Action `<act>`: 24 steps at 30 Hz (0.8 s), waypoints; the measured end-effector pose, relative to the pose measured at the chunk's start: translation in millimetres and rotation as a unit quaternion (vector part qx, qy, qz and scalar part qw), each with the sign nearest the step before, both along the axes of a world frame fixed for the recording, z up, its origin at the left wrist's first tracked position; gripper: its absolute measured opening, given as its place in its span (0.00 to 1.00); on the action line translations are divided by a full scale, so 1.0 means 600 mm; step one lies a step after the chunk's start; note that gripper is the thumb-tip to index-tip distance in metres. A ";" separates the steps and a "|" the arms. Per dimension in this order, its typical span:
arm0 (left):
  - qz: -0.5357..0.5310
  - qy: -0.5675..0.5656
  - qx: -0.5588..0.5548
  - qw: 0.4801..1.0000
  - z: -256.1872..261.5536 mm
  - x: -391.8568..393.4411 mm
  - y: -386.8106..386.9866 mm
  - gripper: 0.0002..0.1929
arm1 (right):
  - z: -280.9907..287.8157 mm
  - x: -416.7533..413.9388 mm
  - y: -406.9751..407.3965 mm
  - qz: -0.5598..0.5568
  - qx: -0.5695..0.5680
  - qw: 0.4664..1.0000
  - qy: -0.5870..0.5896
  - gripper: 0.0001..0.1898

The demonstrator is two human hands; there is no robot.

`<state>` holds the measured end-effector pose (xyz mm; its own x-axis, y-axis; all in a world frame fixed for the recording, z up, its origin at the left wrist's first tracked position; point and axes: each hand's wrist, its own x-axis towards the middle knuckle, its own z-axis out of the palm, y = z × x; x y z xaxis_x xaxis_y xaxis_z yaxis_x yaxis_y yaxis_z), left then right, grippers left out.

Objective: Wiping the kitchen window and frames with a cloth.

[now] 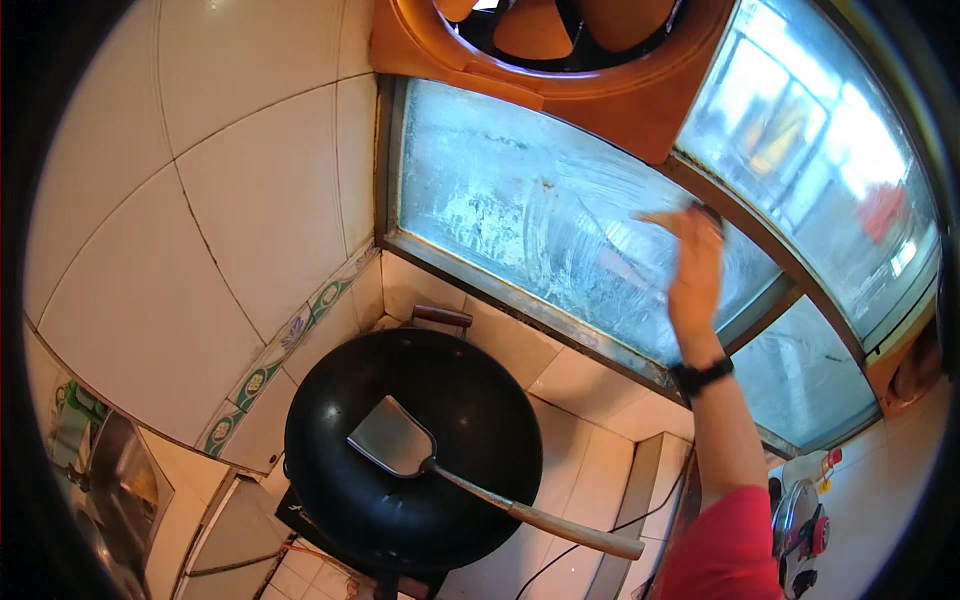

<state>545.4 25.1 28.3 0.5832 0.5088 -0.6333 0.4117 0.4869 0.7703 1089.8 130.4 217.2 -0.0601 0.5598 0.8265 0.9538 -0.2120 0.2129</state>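
Observation:
My right hand, blurred and with a black band on its wrist, reaches up to a framed window pane. Its thumb points left. A small dark pad shows at the fingertips, pressed towards the glass; its kind is unclear. Cloudy streaks and smears cover the pane. Below it stands a large black wok on a stove. A metal wok spatula with a wooden handle lies in the wok, the handle sticking out over the rim at the lower right. My left hand is not in view.
An orange exhaust fan sits above the pane. Tiled wall rises on the left, with a metal sink at lower left. A thin black cable runs right of the wok. At lower right are a lidded metal pot and a red-capped bottle.

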 end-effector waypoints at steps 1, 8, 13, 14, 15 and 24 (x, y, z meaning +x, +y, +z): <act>0.016 -0.018 -0.025 0.999 0.027 0.011 0.006 0.13 | 0.015 -0.006 -0.043 -0.035 -0.041 0.997 0.050 0.21; -0.014 -0.002 0.015 1.000 -0.009 -0.003 0.005 0.20 | -0.041 0.033 -0.021 -0.171 0.046 0.984 -0.012 0.27; 0.016 -0.040 0.045 0.998 -0.014 -0.009 -0.004 0.22 | -0.023 -0.085 0.156 -0.028 -0.072 0.997 -0.019 0.28; 0.026 -0.063 0.056 0.996 -0.023 -0.013 -0.009 0.22 | -0.017 -0.108 0.188 -0.019 -0.093 0.996 -0.005 0.28; 0.020 -0.061 0.041 0.997 -0.028 -0.014 -0.008 0.22 | -0.007 -0.120 0.212 -0.011 -0.072 0.997 -0.032 0.28; -0.022 -0.046 -0.062 0.997 0.036 -0.020 0.048 0.22 | 0.029 -0.082 0.174 0.090 -0.106 0.985 -0.098 0.22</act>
<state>533.3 53.9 50.1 0.6619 0.4015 -0.6330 0.3658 0.5641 0.7403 1040.6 234.7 234.8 -0.3217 0.6845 0.6542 0.9079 0.0270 0.4183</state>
